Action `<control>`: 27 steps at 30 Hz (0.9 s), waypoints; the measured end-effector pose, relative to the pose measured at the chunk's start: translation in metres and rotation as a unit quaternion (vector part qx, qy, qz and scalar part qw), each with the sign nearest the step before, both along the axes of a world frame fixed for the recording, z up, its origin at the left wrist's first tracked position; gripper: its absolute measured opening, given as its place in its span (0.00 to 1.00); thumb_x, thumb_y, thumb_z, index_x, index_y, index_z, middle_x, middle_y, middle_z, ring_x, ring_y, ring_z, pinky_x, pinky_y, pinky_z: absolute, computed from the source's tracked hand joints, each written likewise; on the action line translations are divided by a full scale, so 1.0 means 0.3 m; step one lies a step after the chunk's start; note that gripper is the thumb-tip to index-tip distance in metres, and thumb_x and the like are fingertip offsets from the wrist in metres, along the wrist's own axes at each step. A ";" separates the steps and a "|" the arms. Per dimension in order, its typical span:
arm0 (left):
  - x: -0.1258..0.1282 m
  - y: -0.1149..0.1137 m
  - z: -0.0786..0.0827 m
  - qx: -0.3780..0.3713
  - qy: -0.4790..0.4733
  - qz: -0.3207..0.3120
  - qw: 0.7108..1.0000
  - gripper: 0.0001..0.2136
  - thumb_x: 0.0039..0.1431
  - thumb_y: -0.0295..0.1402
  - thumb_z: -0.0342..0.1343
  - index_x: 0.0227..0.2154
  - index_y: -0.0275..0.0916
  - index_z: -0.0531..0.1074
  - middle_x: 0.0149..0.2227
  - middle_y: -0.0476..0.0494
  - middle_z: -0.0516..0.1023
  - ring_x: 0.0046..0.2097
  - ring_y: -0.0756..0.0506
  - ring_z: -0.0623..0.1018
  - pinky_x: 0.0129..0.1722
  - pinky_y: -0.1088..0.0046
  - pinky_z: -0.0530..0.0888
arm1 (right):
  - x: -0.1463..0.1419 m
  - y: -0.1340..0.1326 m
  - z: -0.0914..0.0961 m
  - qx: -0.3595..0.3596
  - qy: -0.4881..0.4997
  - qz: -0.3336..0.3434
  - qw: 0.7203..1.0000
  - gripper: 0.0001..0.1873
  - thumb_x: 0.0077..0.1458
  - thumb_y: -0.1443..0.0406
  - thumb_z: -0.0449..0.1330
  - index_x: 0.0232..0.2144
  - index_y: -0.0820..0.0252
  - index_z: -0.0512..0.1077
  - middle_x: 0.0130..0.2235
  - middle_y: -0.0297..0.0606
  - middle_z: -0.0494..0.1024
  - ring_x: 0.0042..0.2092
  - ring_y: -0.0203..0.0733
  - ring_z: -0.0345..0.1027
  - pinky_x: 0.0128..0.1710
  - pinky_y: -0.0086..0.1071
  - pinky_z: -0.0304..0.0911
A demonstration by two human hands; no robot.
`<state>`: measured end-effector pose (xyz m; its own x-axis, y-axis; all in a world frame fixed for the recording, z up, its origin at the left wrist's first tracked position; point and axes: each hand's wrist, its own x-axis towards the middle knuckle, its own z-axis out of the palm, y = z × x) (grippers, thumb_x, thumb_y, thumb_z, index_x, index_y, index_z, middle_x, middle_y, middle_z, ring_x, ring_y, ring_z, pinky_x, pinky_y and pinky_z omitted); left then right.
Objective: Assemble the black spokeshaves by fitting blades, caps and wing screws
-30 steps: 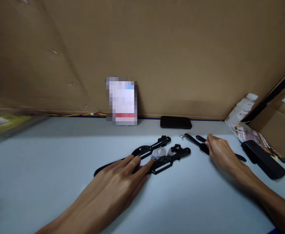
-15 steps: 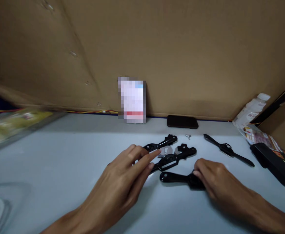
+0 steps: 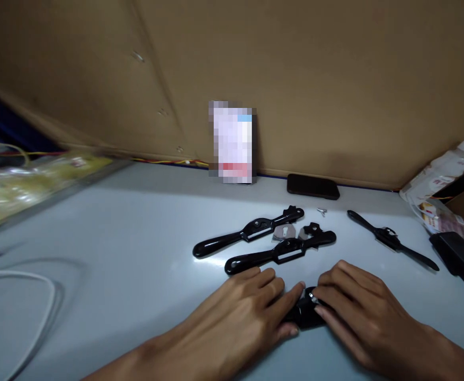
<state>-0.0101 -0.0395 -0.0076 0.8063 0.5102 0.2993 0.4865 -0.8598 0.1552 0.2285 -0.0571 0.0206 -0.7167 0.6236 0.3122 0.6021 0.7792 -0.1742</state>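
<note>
A black spokeshave (image 3: pixel 304 312) lies on the white table near its front, and both my hands are closed on it. My left hand (image 3: pixel 251 307) covers its left handle and my right hand (image 3: pixel 351 307) covers its right handle; only its middle shows between them. Just beyond lie two more black spokeshaves (image 3: pixel 248 233) (image 3: pixel 279 251), side by side. Flat metal blades (image 3: pixel 285 231) rest between them. A third spokeshave (image 3: pixel 391 239) lies apart at the right.
A small screw (image 3: pixel 321 211) and a dark phone (image 3: pixel 312 187) lie near the cardboard back wall (image 3: pixel 295 79). A bottle (image 3: pixel 442 172), packets and a black case (image 3: pixel 460 256) crowd the right edge. A white cable (image 3: pixel 25 307) lies at the left.
My left hand left the two far spokeshaves and came back to grip the near one. My right hand drew that spokeshave closer. The view swung left and down.
</note>
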 end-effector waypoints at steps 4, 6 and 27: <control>-0.001 0.000 0.013 -0.060 0.000 0.000 0.998 0.13 0.73 0.37 0.51 0.53 0.36 0.71 0.32 0.48 0.77 0.33 0.44 0.76 0.32 0.65 0.71 | -0.009 -0.011 -0.001 0.079 -0.013 0.013 0.997 0.14 0.65 0.75 0.51 0.43 0.67 0.77 0.42 0.48 0.82 0.42 0.50 0.72 0.42 0.43 0.72; 0.000 0.001 0.024 -0.101 0.001 0.003 0.995 0.12 0.69 0.35 0.57 0.52 0.37 0.70 0.31 0.50 0.77 0.31 0.45 0.75 0.30 0.66 0.69 | -0.012 -0.009 0.003 0.098 -0.024 0.029 0.995 0.16 0.65 0.76 0.49 0.44 0.69 0.77 0.42 0.49 0.83 0.43 0.50 0.72 0.44 0.43 0.72; -0.010 0.007 0.020 -0.105 0.031 -0.003 0.994 0.14 0.69 0.34 0.57 0.55 0.37 0.68 0.33 0.48 0.77 0.33 0.42 0.76 0.32 0.63 0.70 | -0.001 0.007 0.000 0.050 0.065 0.028 0.996 0.17 0.57 0.81 0.52 0.41 0.67 0.76 0.48 0.49 0.79 0.52 0.50 0.68 0.48 0.42 0.73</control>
